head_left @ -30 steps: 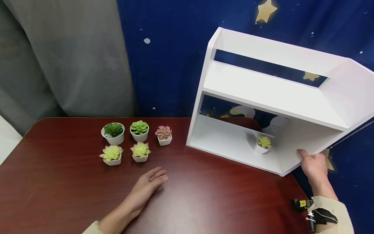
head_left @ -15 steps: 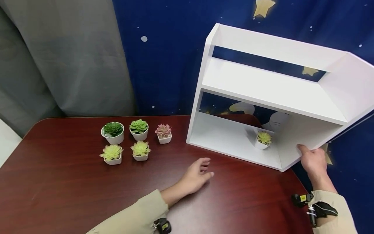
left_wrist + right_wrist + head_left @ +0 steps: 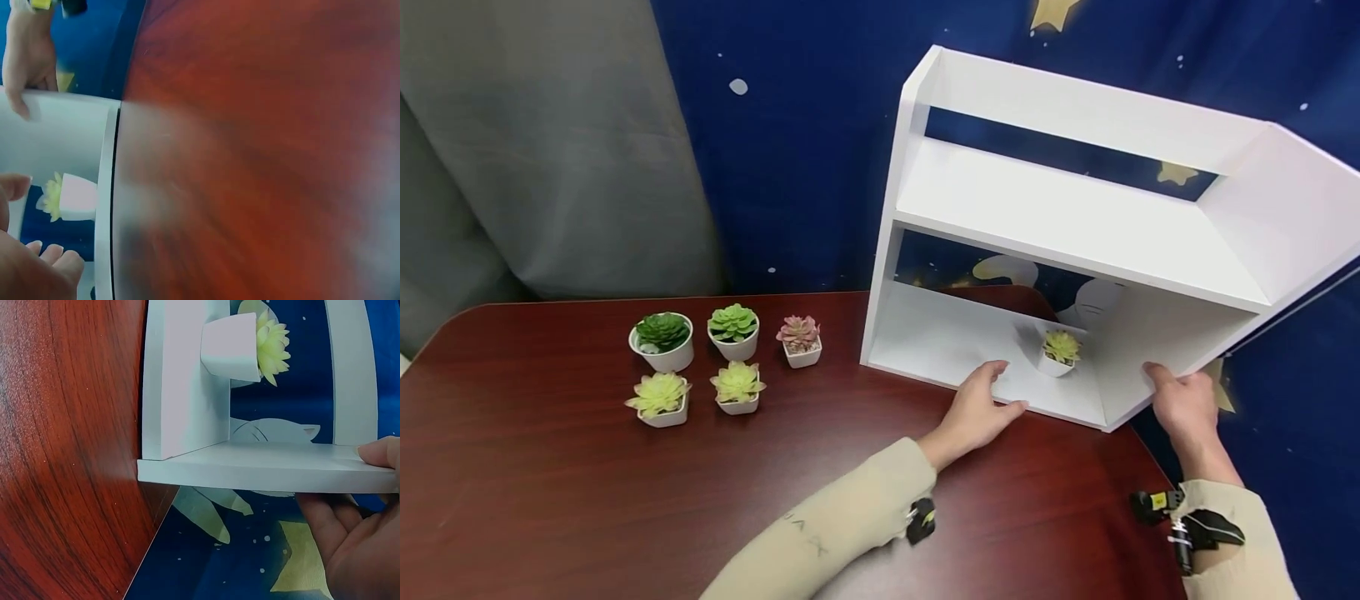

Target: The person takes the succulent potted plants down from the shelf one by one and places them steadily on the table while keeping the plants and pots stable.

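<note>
A white two-tier shelf (image 3: 1075, 225) stands at the table's right side. On its bottom board, near the right panel, sits a yellow-green succulent in a white pot (image 3: 1060, 353). My left hand (image 3: 976, 410) is at the front edge of that board, thumb and fingers spread apart, a short way left of the succulent and holding nothing. With thumb inside and fingers outside, my right hand (image 3: 1187, 408) grips the shelf's right side panel (image 3: 269, 469). The left wrist view shows the left fingers (image 3: 69, 262) apart from the pot (image 3: 79, 197).
Several potted succulents stand on the left of the dark red table (image 3: 587, 500): a dark green one (image 3: 662, 340), a bright green one (image 3: 733, 330), a pink one (image 3: 801, 340) and two yellow-green ones, including one at front left (image 3: 659, 398). Curtains hang behind.
My left hand has moved right and forward across the table to the shelf's bottom board. The right hand keeps its grip on the side panel. The head view has shifted slightly right.
</note>
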A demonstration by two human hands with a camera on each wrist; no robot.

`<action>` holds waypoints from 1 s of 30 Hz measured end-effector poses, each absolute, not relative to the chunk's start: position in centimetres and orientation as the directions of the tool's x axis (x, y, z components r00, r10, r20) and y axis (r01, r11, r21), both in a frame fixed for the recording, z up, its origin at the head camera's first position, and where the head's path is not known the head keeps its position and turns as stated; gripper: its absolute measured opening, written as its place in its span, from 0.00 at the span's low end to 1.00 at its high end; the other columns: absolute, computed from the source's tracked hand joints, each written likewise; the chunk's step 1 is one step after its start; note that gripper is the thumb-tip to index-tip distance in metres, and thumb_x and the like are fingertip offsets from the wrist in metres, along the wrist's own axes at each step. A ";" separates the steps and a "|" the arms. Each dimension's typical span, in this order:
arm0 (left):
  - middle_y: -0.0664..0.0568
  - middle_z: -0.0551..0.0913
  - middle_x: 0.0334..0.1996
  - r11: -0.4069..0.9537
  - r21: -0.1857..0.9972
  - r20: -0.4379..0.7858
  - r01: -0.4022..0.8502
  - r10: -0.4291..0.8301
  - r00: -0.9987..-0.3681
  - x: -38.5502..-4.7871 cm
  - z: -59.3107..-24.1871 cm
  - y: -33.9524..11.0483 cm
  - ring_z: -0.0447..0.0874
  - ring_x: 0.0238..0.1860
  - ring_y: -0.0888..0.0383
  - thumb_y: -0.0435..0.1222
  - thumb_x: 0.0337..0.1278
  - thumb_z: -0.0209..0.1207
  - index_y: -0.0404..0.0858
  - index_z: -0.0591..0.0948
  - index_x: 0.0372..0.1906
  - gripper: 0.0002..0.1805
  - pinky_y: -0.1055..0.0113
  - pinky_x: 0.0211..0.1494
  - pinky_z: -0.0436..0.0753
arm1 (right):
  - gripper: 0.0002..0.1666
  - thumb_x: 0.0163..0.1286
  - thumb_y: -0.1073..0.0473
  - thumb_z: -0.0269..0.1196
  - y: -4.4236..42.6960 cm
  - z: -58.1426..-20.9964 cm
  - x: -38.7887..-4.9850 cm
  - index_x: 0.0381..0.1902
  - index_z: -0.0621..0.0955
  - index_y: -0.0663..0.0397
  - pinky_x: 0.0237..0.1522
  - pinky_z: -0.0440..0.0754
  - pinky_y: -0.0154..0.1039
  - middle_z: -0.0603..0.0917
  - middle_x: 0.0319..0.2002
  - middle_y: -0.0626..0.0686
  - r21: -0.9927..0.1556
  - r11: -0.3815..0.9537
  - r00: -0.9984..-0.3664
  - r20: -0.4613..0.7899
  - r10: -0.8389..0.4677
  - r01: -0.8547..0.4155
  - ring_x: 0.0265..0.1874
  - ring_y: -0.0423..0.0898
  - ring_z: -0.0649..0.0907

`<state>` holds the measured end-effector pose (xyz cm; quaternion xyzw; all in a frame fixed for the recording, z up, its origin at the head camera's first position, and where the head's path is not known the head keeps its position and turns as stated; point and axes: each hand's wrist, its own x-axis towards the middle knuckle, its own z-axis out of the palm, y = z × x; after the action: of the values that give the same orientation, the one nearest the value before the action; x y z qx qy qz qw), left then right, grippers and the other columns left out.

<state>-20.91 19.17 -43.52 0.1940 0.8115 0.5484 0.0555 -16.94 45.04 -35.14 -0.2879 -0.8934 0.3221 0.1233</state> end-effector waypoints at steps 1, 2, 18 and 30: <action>0.49 0.77 0.68 0.336 0.911 0.104 0.241 0.377 -0.920 -21.3 -43.6 19.9 0.75 0.69 0.54 0.44 0.60 0.67 0.41 0.70 0.72 0.36 0.66 0.71 0.74 | 0.36 0.77 0.45 0.48 45.0 -35.1 -16.9 0.67 0.71 0.72 0.41 0.69 0.40 0.73 0.65 0.75 -0.646 0.627 -0.804 0.034 0.593 0.435 0.64 0.68 0.75; 0.48 0.76 0.69 0.335 0.915 0.090 0.226 0.377 -0.922 -21.8 -43.7 20.7 0.74 0.70 0.54 0.45 0.60 0.67 0.40 0.69 0.73 0.38 0.65 0.72 0.74 | 0.36 0.77 0.45 0.48 45.0 -35.2 -16.9 0.67 0.72 0.72 0.42 0.69 0.42 0.74 0.65 0.75 -0.644 0.628 -0.805 0.032 0.593 0.437 0.64 0.68 0.75; 0.43 0.74 0.69 0.233 0.948 0.131 0.219 0.342 -0.930 -24.4 -44.3 27.5 0.74 0.69 0.53 0.38 0.54 0.71 0.32 0.66 0.73 0.42 0.65 0.72 0.73 | 0.36 0.78 0.45 0.46 44.7 -34.9 -16.4 0.69 0.70 0.70 0.61 0.70 0.63 0.73 0.66 0.75 -0.648 0.625 -0.803 0.033 0.595 0.436 0.66 0.70 0.73; 0.47 0.73 0.70 0.252 0.942 0.114 0.223 0.386 -0.915 -25.6 -44.1 29.6 0.73 0.69 0.56 0.39 0.56 0.71 0.37 0.60 0.76 0.46 0.69 0.74 0.70 | 0.34 0.78 0.45 0.48 44.6 -35.3 -16.9 0.67 0.73 0.67 0.52 0.73 0.48 0.77 0.64 0.71 -0.668 0.614 -0.794 0.056 0.605 0.421 0.64 0.64 0.77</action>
<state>-25.56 29.59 -44.07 0.1933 0.7881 0.5802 0.0701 -16.92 44.63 -35.31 -0.2891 -0.8873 0.3311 0.1393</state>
